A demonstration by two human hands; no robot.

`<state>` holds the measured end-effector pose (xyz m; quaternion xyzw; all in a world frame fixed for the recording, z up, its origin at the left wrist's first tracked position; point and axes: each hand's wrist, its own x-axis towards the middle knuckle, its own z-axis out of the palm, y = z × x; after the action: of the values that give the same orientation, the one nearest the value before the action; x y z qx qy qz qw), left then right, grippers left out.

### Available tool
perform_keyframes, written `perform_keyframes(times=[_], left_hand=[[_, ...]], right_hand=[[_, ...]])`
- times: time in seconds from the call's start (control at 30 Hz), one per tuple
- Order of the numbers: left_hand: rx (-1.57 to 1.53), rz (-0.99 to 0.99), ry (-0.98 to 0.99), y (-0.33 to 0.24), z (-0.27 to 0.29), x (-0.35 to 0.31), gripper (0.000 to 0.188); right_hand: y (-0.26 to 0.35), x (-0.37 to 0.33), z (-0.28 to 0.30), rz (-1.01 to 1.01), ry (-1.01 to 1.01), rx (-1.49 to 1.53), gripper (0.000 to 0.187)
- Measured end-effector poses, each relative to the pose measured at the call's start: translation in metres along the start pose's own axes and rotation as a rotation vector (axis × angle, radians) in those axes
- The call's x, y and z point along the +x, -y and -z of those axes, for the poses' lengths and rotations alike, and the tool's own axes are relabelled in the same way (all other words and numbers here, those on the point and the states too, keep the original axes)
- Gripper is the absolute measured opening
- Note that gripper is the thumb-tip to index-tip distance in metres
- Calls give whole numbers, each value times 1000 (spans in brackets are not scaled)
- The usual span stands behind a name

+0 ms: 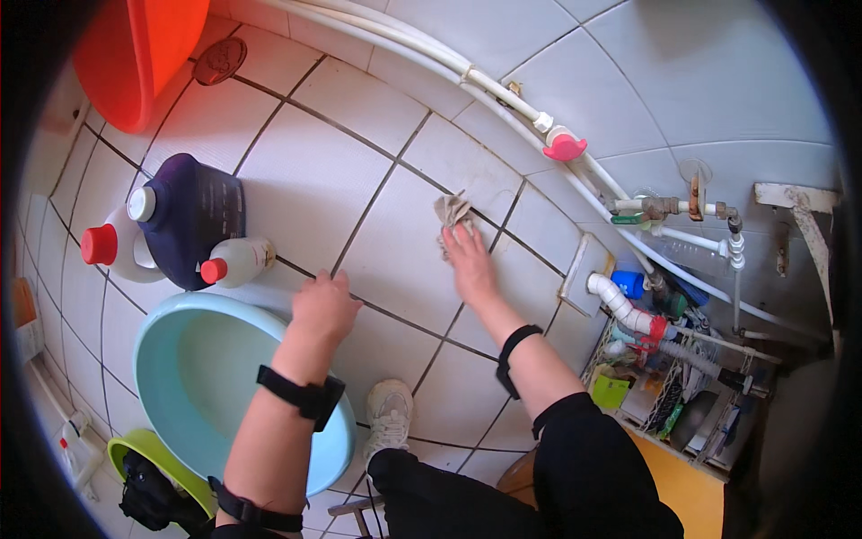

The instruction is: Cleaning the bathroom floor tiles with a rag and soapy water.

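My right hand [471, 260] presses a crumpled greyish-beige rag [452, 212] against the white floor tiles, near a dark grout line. Its fingers lie over the cloth and hide part of it. My left hand [325, 307] hovers over the tiles with fingers curled in, and nothing shows in it. Close below and left of that hand is a large light-blue basin [154, 359] holding cloudy liquid. Just beyond the basin are a small white bottle with a red cap [244, 262], a big dark purple jug with a white cap [211, 220] and a white jug with a red cap [121, 247].
An orange-red tub [135, 54] stands far left by a round floor drain [220, 61]. White pipes [404, 40] with a pink valve handle [565, 147] run along the wall. A cluttered rack [664, 395] is at right. A green basin [148, 440] with dark cloth sits lower left.
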<state>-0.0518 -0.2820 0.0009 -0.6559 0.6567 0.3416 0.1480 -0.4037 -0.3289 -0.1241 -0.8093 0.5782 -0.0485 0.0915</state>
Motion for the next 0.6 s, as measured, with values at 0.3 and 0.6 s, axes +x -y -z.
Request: perform_keyframes(times=[0.3,0.6], left_hand=[[9,96,244,-54,-50,72,77],[56,75,179,-57,-60,80,80]], right_hand=[[-50,120,8,-701,-45,-18,50],[-101,128,29,-571,-117,61,48]])
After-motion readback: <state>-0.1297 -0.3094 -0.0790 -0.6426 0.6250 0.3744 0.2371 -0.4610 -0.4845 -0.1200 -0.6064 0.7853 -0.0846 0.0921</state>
